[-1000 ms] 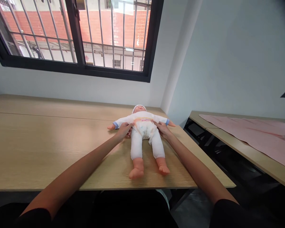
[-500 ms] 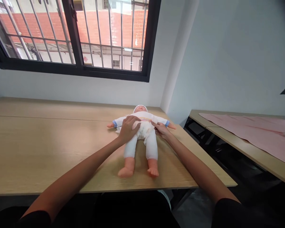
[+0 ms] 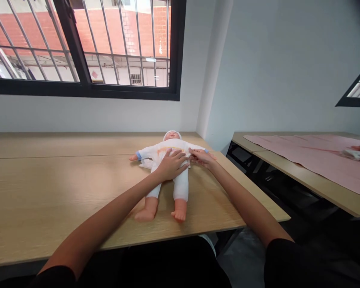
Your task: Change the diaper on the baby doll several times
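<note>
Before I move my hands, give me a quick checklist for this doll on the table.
Doll on its back: ok, the baby doll lies face up on the wooden table.
Clear of the edge: ok, its feet stop short of the near edge.
Left hand placed: ok, your left hand rests across the doll's middle.
Right hand grip: cannot tell, your right hand is at the doll's side, but any pinch on the fabric is unclear.
Fabric tucked: not ok, a white flap sticks out beside your left hand.
</note>
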### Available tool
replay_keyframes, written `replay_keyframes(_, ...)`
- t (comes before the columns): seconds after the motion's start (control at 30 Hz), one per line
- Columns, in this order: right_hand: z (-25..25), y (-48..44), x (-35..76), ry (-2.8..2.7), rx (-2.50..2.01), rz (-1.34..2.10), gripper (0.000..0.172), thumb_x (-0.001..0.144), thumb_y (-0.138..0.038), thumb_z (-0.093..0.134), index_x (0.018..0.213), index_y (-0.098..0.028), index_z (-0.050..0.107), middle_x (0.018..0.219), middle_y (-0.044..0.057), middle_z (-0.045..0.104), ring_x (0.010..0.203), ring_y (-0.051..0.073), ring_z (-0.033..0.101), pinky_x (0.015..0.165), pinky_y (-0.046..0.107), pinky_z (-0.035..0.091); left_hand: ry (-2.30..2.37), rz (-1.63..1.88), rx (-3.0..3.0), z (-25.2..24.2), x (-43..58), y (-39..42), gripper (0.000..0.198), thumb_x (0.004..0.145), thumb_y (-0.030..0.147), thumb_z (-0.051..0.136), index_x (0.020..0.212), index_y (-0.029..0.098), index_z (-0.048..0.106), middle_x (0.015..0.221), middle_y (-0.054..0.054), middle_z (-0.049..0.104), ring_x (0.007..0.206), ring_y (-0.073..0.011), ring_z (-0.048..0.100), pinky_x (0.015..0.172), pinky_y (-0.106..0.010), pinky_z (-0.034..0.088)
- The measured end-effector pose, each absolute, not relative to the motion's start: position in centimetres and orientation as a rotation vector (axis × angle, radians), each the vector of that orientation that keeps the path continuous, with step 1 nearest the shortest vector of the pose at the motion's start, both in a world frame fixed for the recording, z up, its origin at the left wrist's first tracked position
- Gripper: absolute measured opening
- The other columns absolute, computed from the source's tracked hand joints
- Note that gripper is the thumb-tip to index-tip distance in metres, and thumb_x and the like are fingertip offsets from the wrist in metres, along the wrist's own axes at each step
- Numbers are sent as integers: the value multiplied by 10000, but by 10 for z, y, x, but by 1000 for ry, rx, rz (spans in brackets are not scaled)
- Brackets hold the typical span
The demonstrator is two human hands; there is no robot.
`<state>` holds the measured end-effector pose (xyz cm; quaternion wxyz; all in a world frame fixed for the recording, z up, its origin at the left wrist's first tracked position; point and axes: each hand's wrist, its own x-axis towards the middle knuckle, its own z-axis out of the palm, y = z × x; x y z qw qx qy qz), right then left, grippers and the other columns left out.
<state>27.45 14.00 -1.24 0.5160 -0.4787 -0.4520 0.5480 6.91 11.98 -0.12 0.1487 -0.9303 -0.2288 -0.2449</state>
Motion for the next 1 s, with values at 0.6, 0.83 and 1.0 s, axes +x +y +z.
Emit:
replay_keyframes(0.6, -52, 130, 257, -1588, -1245, 810, 495, 638, -131, 693, 1089, -185, 497, 1195, 82, 627, 1102, 189, 589, 927, 273, 495, -670, -706, -2636, -4, 71, 117, 321, 1025, 302, 376, 1174, 204, 643, 1304, -98, 621, 1302, -286, 489, 1127, -569, 280)
replay_keyframes(0.83, -47, 137, 257, -1248, -1310, 975, 377, 655, -108, 639, 989, -181, 479, 798, -7, 619, 751, 144, 608, 681, 238, 511, -668, -791, -2687, -4, 67, 125, 318, 1023, 337, 385, 1165, 233, 650, 1282, -81, 634, 1310, -257, 478, 1120, -504, 293)
replay_keyframes(1.0, -27, 133, 267, -1260, -1258, 1138, 239, 693, -86, 649, 912, -150, 576, 819, 35, 654, 698, 122, 617, 619, 217, 530, -664, -848, -2688, -3, 61, 128, 364, 1034, 313, 337, 1164, 263, 673, 1305, -72, 613, 1291, -237, 491, 1098, -465, 328)
